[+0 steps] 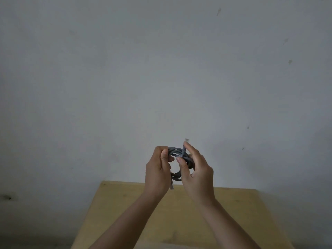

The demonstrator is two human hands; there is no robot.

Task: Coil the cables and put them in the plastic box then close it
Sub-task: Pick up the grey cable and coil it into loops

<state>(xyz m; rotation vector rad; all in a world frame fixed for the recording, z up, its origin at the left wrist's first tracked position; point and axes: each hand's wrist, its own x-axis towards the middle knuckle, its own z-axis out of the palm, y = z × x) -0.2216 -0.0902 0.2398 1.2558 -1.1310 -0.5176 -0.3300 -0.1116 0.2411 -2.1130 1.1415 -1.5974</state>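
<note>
Both hands grip coiled cable.

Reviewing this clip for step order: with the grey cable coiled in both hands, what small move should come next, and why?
Probably tuck the loose plug end through the coil to lock it. The right hand pinches that end across the grey cable, the left hand grips the loops, and no box is in view.

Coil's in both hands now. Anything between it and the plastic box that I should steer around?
Cannot say: no box shows in this view. Both the left hand and right hand hold the grey cable coil up before the wall, above the wooden table. Nothing visible touches the coil but the hands.
</note>
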